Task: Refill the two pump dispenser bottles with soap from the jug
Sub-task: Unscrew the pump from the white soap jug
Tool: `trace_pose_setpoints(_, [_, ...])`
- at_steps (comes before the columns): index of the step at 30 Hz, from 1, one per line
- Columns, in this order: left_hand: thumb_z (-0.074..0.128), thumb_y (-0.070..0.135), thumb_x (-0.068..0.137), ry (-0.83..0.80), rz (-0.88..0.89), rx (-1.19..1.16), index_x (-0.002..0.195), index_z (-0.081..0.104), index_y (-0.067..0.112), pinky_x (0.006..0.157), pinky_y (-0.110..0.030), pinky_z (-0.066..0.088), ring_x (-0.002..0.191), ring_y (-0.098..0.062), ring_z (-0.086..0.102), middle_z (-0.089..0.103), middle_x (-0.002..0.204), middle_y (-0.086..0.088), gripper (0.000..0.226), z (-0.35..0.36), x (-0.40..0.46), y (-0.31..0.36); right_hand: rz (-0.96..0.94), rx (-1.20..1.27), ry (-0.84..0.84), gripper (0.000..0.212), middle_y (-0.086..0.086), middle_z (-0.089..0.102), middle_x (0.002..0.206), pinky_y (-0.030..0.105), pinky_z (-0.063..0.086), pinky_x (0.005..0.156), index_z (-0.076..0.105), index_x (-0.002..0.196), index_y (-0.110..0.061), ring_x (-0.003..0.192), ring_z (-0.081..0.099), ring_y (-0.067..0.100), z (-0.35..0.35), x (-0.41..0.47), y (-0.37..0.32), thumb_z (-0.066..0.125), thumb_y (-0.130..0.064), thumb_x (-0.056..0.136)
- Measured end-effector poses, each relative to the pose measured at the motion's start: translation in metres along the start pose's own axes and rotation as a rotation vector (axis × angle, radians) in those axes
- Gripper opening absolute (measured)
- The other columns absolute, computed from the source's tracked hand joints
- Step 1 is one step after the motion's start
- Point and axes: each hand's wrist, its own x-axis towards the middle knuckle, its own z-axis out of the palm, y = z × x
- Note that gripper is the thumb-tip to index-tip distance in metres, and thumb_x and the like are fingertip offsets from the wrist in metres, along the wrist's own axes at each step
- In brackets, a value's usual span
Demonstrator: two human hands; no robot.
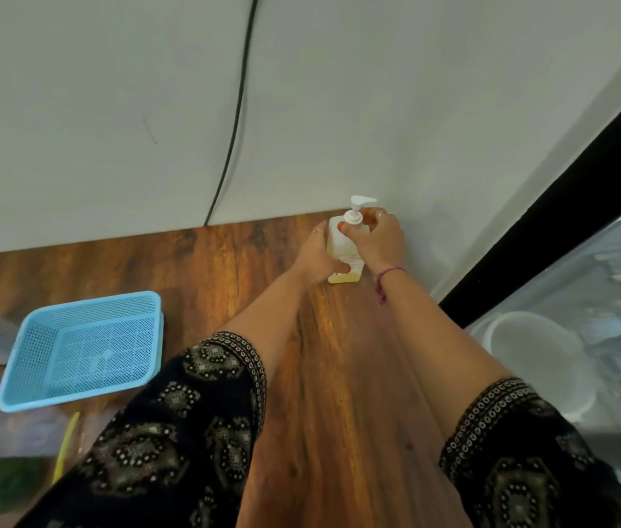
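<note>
- Head view is looking down along both forearms to the far end of a wooden bench (339, 375), where it is meeting a pale wall (110, 108).
- One pump dispenser bottle (339, 242) is standing upright at the bench's far edge, close against the wall, its long axis running vertical and its white pump head (358, 207) on top, with the spout pointing to the right.
- A thin layer of yellowish soap is sitting at the bottom of the bottle; the rest is looking pale.
- The left hand (320, 257) is gripping the bottle's body from the left, fingers (341, 267) curling round its lower part.
- The right hand (377, 238) is pinching the pump collar just under the spout, fingers bent round it; a thread band is lying round that wrist.
- A light blue mesh basket (34, 337) is sitting on the bench well to the left.
- A black cable (236, 120) is hanging down the wall behind.
- Patterned dark sleeves (187, 413) are covering the upper forearms.
</note>
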Motion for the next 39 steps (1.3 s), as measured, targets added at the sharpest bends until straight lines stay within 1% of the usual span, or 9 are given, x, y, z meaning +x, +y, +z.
trace_pose_setpoints(6, [0.087, 0.006, 0.065, 0.04, 0.035, -0.013, 0.141, 0.041, 0.012, 0.096, -0.04, 0.053, 0.116, -0.022, 0.06, 0.059, 0.131, -0.006, 0.089, -0.011, -0.016, -0.009, -0.056, -0.028, -0.031, 0.037, -0.006, 0.054, 0.099, 0.022, 0.042, 0.079, 0.067, 0.111, -0.014, 0.097, 0.059, 0.016, 0.001, -0.018, -0.005, 0.078, -0.025, 0.077])
trace_pose_setpoints(11, [0.087, 0.018, 0.07, 0.102, 0.091, -0.036, 0.132, 0.049, 0.015, 0.074, -0.011, 0.04, 0.107, -0.008, 0.052, 0.049, 0.122, 0.006, 0.073, -0.037, -0.073, -0.013, -0.039, 0.019, -0.098, 0.032, -0.005, 0.066, 0.101, 0.033, 0.054, 0.083, 0.066, 0.1, -0.022, 0.092, 0.063, 0.014, -0.002, -0.051, -0.026, 0.08, -0.033, 0.073])
trace_pose_setpoints(16, [0.088, 0.019, 0.068, 0.178, 0.157, -0.233, 0.13, 0.047, 0.019, 0.08, -0.022, 0.055, 0.113, -0.011, 0.06, 0.06, 0.125, 0.003, 0.074, -0.074, -0.146, -0.021, -0.124, 0.102, -0.184, 0.027, -0.019, 0.061, 0.088, 0.032, 0.057, 0.081, 0.067, 0.094, -0.024, 0.085, 0.063, 0.006, -0.009, -0.109, -0.083, 0.082, -0.032, 0.073])
trace_pose_setpoints(19, [0.09, 0.014, 0.067, 0.237, 0.218, -0.313, 0.126, 0.05, 0.019, 0.083, -0.024, 0.057, 0.107, -0.008, 0.065, 0.066, 0.119, 0.005, 0.071, -0.105, -0.194, -0.023, -0.181, 0.147, -0.234, 0.032, -0.01, 0.071, 0.093, 0.035, 0.058, 0.081, 0.072, 0.098, -0.019, 0.09, 0.068, 0.011, -0.008, -0.152, -0.121, 0.083, -0.035, 0.072])
trace_pose_setpoints(24, [0.091, 0.016, 0.065, 0.305, 0.282, -0.325, 0.122, 0.056, 0.017, 0.085, -0.024, 0.056, 0.102, -0.008, 0.068, 0.069, 0.112, 0.004, 0.067, -0.166, -0.266, -0.028, -0.311, 0.166, -0.349, 0.029, -0.009, 0.071, 0.097, 0.011, 0.052, 0.072, 0.071, 0.105, -0.02, 0.088, 0.066, 0.003, 0.001, -0.216, -0.182, 0.079, -0.03, 0.079])
trace_pose_setpoints(28, [0.091, 0.032, 0.056, 0.327, 0.325, -0.307, 0.119, 0.058, 0.02, 0.09, -0.031, 0.056, 0.104, -0.012, 0.068, 0.07, 0.112, 0.003, 0.072, -0.214, -0.317, -0.038, -0.355, 0.195, -0.531, 0.028, -0.004, 0.071, 0.111, 0.01, 0.048, 0.082, 0.067, 0.115, -0.018, 0.1, 0.065, 0.003, 0.02, -0.255, -0.221, 0.07, -0.023, 0.087])
trace_pose_setpoints(31, [0.088, 0.04, 0.052, 0.37, 0.336, -0.256, 0.12, 0.058, 0.019, 0.09, -0.022, 0.052, 0.104, -0.008, 0.066, 0.069, 0.113, 0.006, 0.077, -0.243, -0.35, -0.046, -0.323, 0.184, -0.676, 0.037, -0.007, 0.066, 0.118, 0.017, 0.052, 0.09, 0.059, 0.125, -0.019, 0.106, 0.063, 0.001, 0.03, -0.282, -0.248, 0.067, -0.025, 0.089])
trace_pose_setpoints(35, [0.09, 0.04, 0.055, 0.415, 0.339, -0.217, 0.123, 0.057, 0.017, 0.085, -0.014, 0.051, 0.107, -0.007, 0.064, 0.067, 0.117, 0.005, 0.079, -0.277, -0.387, -0.059, -0.426, 0.008, -0.427, 0.062, -0.011, 0.062, 0.102, 0.016, 0.05, 0.079, 0.057, 0.12, -0.022, 0.089, 0.06, 0.001, 0.062, -0.319, -0.278, 0.082, -0.046, 0.069])
trace_pose_setpoints(39, [0.091, 0.02, 0.066, 0.427, 0.304, -0.262, 0.125, 0.055, 0.015, 0.094, -0.031, 0.055, 0.11, -0.011, 0.064, 0.066, 0.12, 0.001, 0.069, -0.303, -0.41, -0.076, -0.418, 0.187, -0.435, 0.043, -0.002, 0.067, 0.096, 0.025, 0.054, 0.083, 0.067, 0.112, -0.012, 0.084, 0.061, 0.008, 0.092, -0.345, -0.293, 0.083, -0.025, 0.074])
